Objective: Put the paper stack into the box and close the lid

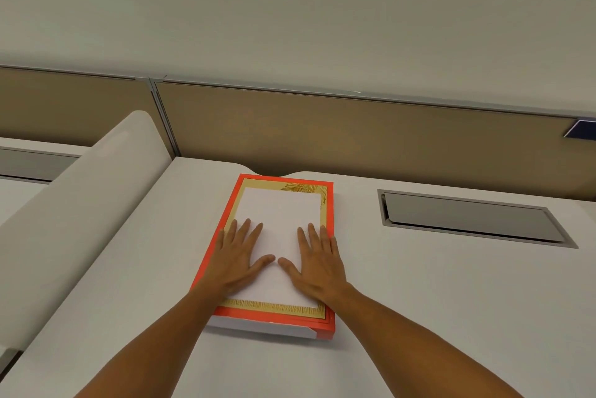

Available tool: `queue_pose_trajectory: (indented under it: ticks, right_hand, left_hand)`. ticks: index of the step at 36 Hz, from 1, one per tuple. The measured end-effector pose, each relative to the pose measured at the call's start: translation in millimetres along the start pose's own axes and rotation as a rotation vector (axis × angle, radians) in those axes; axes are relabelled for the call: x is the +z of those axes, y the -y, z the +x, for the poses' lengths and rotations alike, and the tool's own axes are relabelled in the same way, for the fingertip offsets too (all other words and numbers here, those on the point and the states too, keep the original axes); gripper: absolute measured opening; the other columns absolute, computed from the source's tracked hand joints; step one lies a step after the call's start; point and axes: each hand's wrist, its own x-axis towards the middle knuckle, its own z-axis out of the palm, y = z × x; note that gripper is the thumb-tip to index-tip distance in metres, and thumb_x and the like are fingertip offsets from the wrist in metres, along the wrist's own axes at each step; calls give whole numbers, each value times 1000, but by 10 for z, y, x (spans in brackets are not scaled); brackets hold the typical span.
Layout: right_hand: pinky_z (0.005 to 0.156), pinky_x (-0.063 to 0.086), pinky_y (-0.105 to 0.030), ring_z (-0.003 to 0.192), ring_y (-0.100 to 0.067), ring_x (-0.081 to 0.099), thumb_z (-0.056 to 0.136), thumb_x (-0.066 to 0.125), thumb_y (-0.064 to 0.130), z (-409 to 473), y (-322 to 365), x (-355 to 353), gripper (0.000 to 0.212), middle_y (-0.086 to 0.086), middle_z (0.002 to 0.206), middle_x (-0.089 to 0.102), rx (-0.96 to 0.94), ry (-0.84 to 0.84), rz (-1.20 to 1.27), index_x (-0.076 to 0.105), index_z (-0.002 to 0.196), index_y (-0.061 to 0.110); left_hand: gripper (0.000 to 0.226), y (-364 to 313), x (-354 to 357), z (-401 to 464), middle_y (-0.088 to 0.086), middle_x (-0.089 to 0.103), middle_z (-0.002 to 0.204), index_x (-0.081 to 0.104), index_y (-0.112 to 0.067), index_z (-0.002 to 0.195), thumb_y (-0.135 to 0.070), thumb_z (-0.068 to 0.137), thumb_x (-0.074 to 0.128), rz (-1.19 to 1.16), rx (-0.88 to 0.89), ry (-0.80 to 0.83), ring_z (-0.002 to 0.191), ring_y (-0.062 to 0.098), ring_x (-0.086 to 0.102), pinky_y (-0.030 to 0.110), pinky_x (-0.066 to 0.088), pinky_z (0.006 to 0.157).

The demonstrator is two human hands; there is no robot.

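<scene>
Left hand [237,260] and right hand [317,264] flat, fingers spread, gripping nothing; beneath both, paper stack [278,220], seemingly inside red box [325,326].

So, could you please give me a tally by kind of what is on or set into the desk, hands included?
Hands: 2, the left hand and the right hand, both flat on the paper
Red boxes: 1
White paper stacks: 1
Grey desk hatches: 1
Total: 5
</scene>
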Motion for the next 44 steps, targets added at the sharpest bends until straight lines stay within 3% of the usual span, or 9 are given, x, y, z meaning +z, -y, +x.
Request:
queue_pose_trajectory:
  ticks: [5,17,25,32,37,41,44]
  right_hand:
    - [121,-9,-50,153,-31,-12,80,2,85,9,-9,89,93,-2,168,-6,2,2,-19,0,158,34]
    - [123,-7,-52,153,-31,-11,78,-4,85,1,4,211,95,-2,168,-3,16,-41,-60,3,158,35]
    - [122,-4,-53,153,-31,-12,81,-2,83,-17,7,213,92,-3,168,-3,18,-40,-89,3,158,33]
    - [122,-6,-54,152,-32,-16,81,-1,82,-53,46,111,92,-3,167,-9,23,14,-97,-1,158,33]
    - [122,-9,-51,152,-31,-18,87,12,80,-3,33,-19,87,-4,167,-13,32,122,-70,-2,158,32]
    - [124,-1,-48,154,-30,-5,92,29,72,-2,27,-197,80,-3,168,-1,101,67,101,10,158,30]
    - [124,6,-49,154,-29,3,92,35,71,-32,-5,-330,79,-1,168,6,101,2,147,14,158,31]
  left_hand:
    - [106,31,59,10,0,-12,166,-13,-35,153,-91,63,-15,31,10,7,153,29,-12,50,-8,123]
    - [103,102,252,53,0,-13,166,-8,-35,155,-88,67,-15,103,9,-14,153,29,-13,50,-11,121]
    - [90,112,328,72,0,-19,164,-22,-36,148,-85,73,-11,152,7,-12,152,31,-16,50,-16,118]
    - [97,98,293,67,1,-20,164,-16,-34,153,-85,71,-16,156,14,14,151,31,-18,52,-13,120]
    - [109,39,191,104,3,-21,164,-11,-32,156,-89,64,-18,140,-13,118,151,33,-18,56,-10,120]
    - [109,-95,31,186,6,-21,164,-9,-24,157,-90,72,6,102,-80,238,151,36,-17,59,-8,119]
    - [100,-255,-72,201,7,-20,165,-8,-23,157,-83,82,18,108,-61,208,151,36,-16,59,-6,120]
